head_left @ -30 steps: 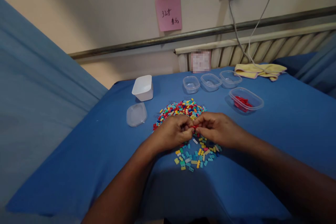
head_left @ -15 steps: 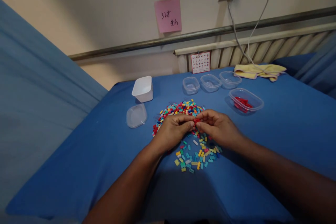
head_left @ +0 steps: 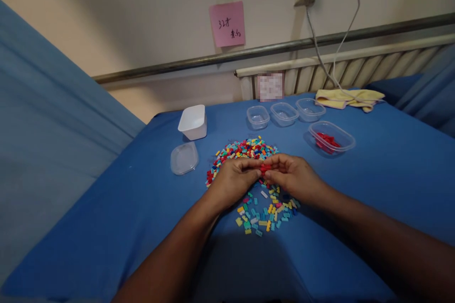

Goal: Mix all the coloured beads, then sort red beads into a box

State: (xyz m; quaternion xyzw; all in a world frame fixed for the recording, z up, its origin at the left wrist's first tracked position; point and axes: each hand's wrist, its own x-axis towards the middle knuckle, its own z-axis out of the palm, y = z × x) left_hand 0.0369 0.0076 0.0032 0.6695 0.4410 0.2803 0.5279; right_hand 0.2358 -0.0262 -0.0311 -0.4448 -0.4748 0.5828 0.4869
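Between my fingertips are red toy bricks point(head_left: 265, 169), partly covered, so I cannot tell how many. My left hand point(head_left: 234, 180) pinches them from the left, and my right hand point(head_left: 296, 175) pinches them from the right. Both hands are held over a heap of small coloured bricks point(head_left: 245, 148) on a blue cloth. Closer to me, looser bricks point(head_left: 263, 215) in yellow, teal and green lie spread out. To the right, a clear plastic container point(head_left: 344, 144) has red bricks point(head_left: 327, 142) in it.
Three clear containers, the left one point(head_left: 258, 118) among them, line the back near a radiator point(head_left: 298, 78). A white tub point(head_left: 194, 123) and a clear lid point(head_left: 184, 158) sit at left. A yellow cloth point(head_left: 348, 99) and a hanging cable point(head_left: 336, 57) are at back right.
More of the red bricks shows between my fingertips, and the hands are slightly further apart. The whole view has shifted a little; the scattered bricks and containers look unmoved.
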